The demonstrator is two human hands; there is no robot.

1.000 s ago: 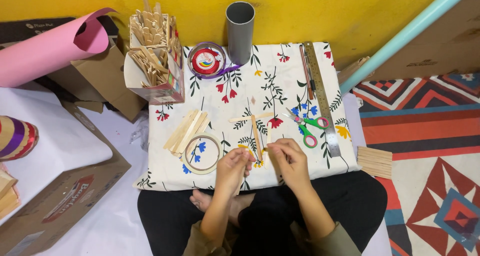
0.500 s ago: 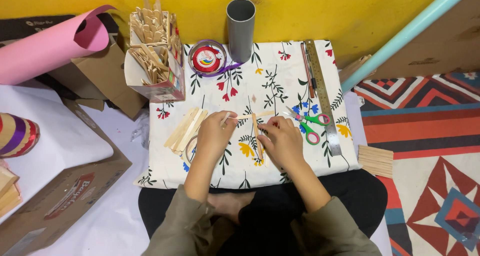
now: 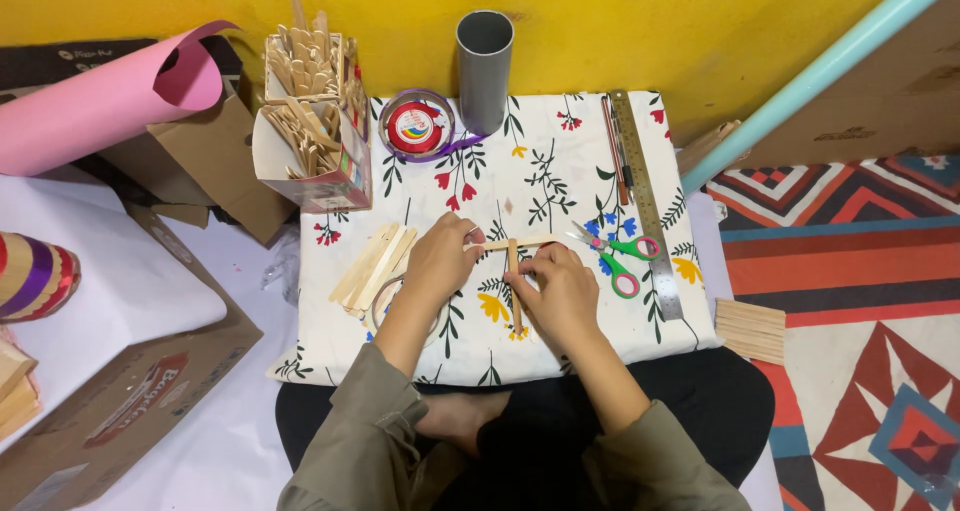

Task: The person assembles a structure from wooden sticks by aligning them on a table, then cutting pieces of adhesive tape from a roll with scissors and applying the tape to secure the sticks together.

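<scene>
On a floral cloth board (image 3: 560, 171) on my lap, two flat wooden craft sticks (image 3: 514, 256) lie crossed, one upright and one sideways. My left hand (image 3: 440, 261) pinches the left end of the sideways stick. My right hand (image 3: 562, 293) presses on the upright stick just right of the crossing. A small pile of loose sticks (image 3: 372, 264) lies left of my left hand, partly over a tape ring that my wrist mostly hides.
Green-handled scissors (image 3: 615, 256), a metal ruler (image 3: 648, 201) and a pen lie at the right. A grey tube (image 3: 484, 69), a tape roll (image 3: 414, 127) and a box of sticks (image 3: 310, 121) stand at the back. A pink paper roll (image 3: 100, 106) and cardboard boxes sit left.
Both hands moved up from the board's near edge to its middle. The sticks they carried now lie crossed on the cloth under my fingers.
</scene>
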